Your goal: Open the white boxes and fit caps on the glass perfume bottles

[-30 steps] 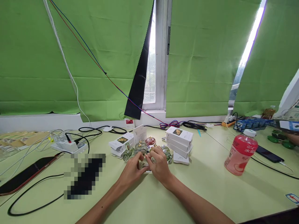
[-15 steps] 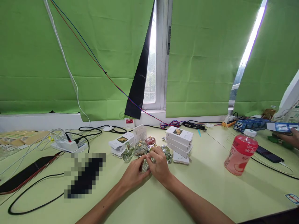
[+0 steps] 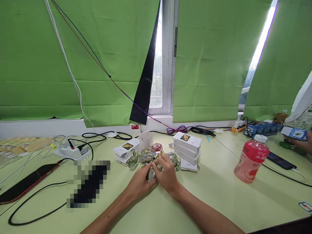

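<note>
Both hands meet over a small clear glass perfume bottle (image 3: pixel 151 175) at the middle of the table. My left hand (image 3: pixel 138 182) is closed around its left side. My right hand (image 3: pixel 168 174) is bent over the top, its fingers pinched at the bottle's neck, which they partly hide. Just beyond stand several more perfume bottles: a greenish one (image 3: pixel 133 161) on the left, a round one (image 3: pixel 146 156) with a gold-toned top, a red one (image 3: pixel 157 148) behind, and another clear one (image 3: pixel 174 160) by my right knuckles.
White boxes are stacked on the right (image 3: pixel 187 149) and left (image 3: pixel 126 149) of the bottles. A pink drink bottle (image 3: pixel 252 159) stands farther right. Phones, a power strip (image 3: pixel 70 151) and loose cables lie around. At the far right, another person's hand (image 3: pixel 302 143) holds a blue-and-white box (image 3: pixel 294 133).
My hands and the bottle between them look almost unmoved. At the far right, the other person's blue-and-white box has tilted and shifted slightly.
</note>
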Action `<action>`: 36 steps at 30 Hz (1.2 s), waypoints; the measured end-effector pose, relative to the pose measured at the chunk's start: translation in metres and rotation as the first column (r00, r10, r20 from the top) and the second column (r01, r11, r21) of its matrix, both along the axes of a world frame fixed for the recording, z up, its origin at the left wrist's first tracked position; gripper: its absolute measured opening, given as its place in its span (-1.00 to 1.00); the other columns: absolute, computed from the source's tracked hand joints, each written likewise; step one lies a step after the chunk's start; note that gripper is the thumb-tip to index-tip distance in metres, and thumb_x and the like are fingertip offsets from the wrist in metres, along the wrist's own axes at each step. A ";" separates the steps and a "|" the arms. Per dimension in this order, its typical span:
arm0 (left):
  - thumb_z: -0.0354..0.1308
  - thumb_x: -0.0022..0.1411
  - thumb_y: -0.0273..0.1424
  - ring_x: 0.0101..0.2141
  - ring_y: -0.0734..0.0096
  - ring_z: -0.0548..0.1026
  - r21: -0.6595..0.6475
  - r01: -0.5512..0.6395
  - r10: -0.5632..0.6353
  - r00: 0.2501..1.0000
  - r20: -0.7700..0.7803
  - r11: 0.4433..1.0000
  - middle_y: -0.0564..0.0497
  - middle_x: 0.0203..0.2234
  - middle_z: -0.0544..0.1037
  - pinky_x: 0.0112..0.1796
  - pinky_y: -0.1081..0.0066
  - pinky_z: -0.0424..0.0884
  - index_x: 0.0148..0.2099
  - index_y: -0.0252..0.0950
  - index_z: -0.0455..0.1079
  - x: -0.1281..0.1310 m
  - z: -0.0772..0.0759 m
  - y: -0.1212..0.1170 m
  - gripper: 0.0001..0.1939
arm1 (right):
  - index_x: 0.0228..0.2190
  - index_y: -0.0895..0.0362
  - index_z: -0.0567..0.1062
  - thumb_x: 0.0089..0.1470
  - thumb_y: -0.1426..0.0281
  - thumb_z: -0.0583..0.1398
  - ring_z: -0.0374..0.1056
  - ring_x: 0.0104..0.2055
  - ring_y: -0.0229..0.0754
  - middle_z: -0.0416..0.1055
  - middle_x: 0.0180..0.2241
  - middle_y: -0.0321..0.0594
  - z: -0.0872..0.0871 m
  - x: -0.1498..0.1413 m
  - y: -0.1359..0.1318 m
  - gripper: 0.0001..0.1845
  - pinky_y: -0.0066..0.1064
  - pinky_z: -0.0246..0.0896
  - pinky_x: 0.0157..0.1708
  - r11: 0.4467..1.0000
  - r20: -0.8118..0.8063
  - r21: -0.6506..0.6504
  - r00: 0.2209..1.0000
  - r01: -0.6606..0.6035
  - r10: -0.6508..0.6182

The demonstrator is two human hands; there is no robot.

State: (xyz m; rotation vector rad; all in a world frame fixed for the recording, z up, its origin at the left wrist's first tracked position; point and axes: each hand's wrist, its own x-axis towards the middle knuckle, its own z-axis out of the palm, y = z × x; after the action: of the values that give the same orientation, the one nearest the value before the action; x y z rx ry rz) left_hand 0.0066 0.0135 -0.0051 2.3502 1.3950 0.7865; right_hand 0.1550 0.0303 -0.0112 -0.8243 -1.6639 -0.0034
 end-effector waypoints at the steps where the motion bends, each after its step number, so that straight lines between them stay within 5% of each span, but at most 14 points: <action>1: 0.07 0.15 -0.34 -0.56 0.44 0.24 0.000 -0.004 0.004 1.000 -0.003 1.000 0.17 -0.57 0.34 -0.50 0.45 0.09 -0.17 -0.26 0.29 0.000 0.000 0.000 -0.81 | -0.45 0.08 0.39 0.17 0.52 0.21 0.29 -0.30 -0.13 0.37 -0.42 -0.26 -0.001 0.000 0.000 -0.81 -0.36 0.21 -0.30 1.000 -0.007 -0.008 1.000 -0.003 0.003; 12: 0.07 0.18 -0.33 -0.55 0.40 0.31 -0.001 -0.002 0.002 1.000 -0.030 1.000 0.15 -0.55 0.39 -0.48 0.45 0.15 -0.07 -0.27 0.30 0.001 0.004 -0.003 -0.74 | -0.37 0.09 0.43 0.16 0.52 0.20 0.30 -0.31 -0.12 0.40 -0.40 -0.24 0.001 0.001 -0.002 -0.90 -0.35 0.21 -0.30 1.000 -0.029 -0.014 1.000 0.008 -0.008; 28: 0.06 0.16 -0.35 -0.56 0.44 0.29 0.004 -0.006 0.006 1.000 -0.006 1.000 0.13 -0.55 0.40 -0.48 0.44 0.12 -0.30 -0.23 0.22 -0.001 0.000 -0.001 -0.91 | -0.37 0.07 0.45 0.10 0.46 0.24 0.35 -0.30 -0.13 0.43 -0.40 -0.26 0.003 0.003 -0.005 -0.94 -0.36 0.23 -0.32 0.998 -0.031 -0.058 0.999 0.029 -0.031; 36: 0.04 0.17 -0.37 -0.54 0.43 0.28 0.007 -0.002 0.002 1.000 -0.012 1.000 0.13 -0.54 0.40 -0.48 0.44 0.10 -0.27 -0.24 0.26 -0.001 0.003 -0.002 -0.93 | -0.25 0.09 0.49 0.16 0.46 0.21 0.37 -0.25 -0.09 0.50 -0.31 -0.18 0.009 0.007 -0.008 -0.91 -0.32 0.28 -0.30 0.994 -0.033 -0.064 0.996 -0.083 0.081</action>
State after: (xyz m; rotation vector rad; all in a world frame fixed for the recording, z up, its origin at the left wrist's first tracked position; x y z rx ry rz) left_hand 0.0057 0.0117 -0.0025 2.3632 1.4024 0.7806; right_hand 0.1622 0.0226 -0.0021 -0.8003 -1.6752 0.1207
